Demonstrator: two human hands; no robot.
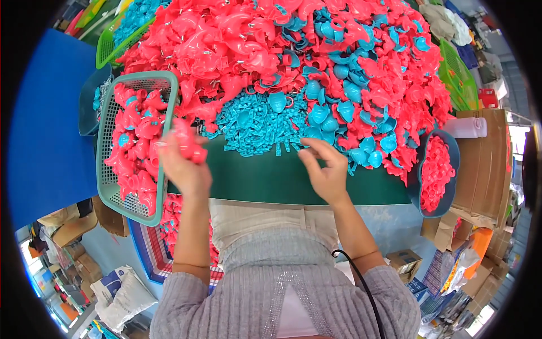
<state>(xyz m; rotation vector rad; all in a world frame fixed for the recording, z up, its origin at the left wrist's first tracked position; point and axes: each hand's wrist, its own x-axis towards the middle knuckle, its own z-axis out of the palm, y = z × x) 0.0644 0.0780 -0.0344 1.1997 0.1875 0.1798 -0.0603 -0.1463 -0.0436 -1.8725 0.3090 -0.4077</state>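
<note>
Clock: read from the middle of the view, 12 toward the far side of the table
Red piece: a glossy moulded red piece (185,137) at between 9 and 10, just beside the basket; long axis runs from 11 to 5; which end is its front, I cannot tell, as it is blurred
Left hand: the left hand (187,171) grasps the red piece between thumb and fingers
Right hand: the right hand (328,176) at 3, thumb and forefinger curled with a gap between them, no grip visible; its fingertips are by the near edge of the blue parts (248,127), contact unclear
Writing: a white sack (127,296) at 8 bears a dark blue printed patch; its print is too small to tell
Basket: the grey-green basket (174,101) at 9 to 10 holds red pieces; its rim stands close by the left hand
Heap: a red and blue heap (226,34) spans 11 to 2, bounding the green tabletop (254,178)
Right side: a dark bin (414,178) of small red parts at 3; a pale pink bottle (466,127) just before 3
</note>
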